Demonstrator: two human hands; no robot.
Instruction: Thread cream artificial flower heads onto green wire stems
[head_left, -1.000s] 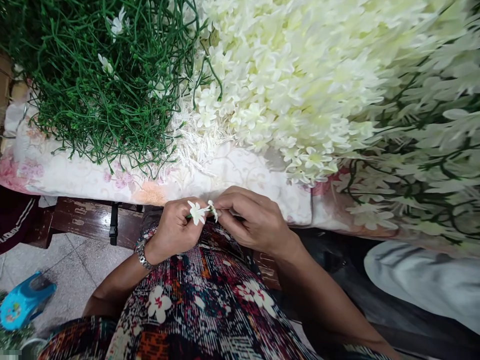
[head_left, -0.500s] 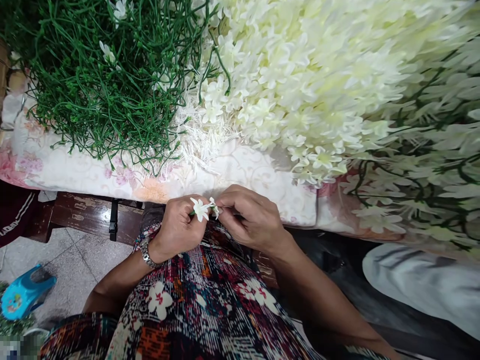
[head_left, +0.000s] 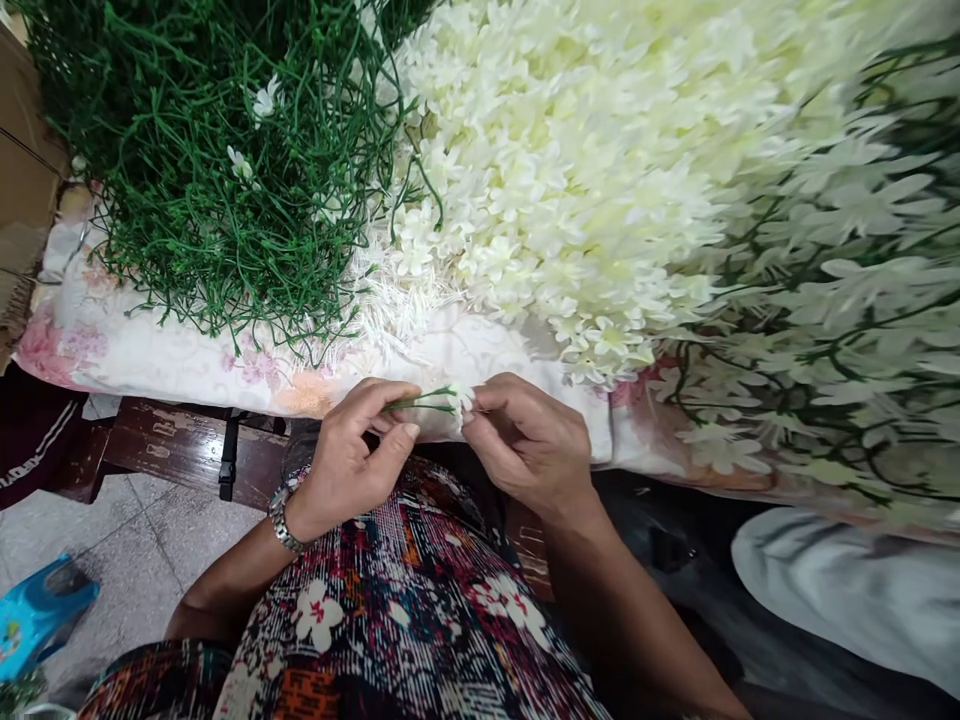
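Both hands are close together at the near edge of the flowered tablecloth (head_left: 165, 355), with a green-stemmed sprig (head_left: 456, 399) of white blossoms between them, so the sprig sits pretty much right over that edge. Right hand (head_left: 536, 445) has its thumb and forefinger pinched on the blossom end. Left hand (head_left: 360, 445) is loosely curled, thumb off the forefinger, stems running along its fingertips; honestly can't tell from this angle if it's actually gripping them.

There's a metal watch (head_left: 283, 522) on the left wrist. Just past the hands, a bunch of thin white bits (head_left: 394, 312) lies on the tablecloth. Big heap of green stems (head_left: 217, 225) covers the tablecloth's left side, with a couple of white flowers (head_left: 241, 166) in it. A huge pile of creamy blossoms (head_left: 570, 210) takes up the middle, and more white blossoms on green stems (head_left: 847, 340) fill the tablecloth's right end.

Below the near edge of the tablecloth: worn brown wood (head_left: 171, 448) toward the left, a patterned garment (head_left: 390, 610) in the middle, pale fabric (head_left: 847, 600) on the right.
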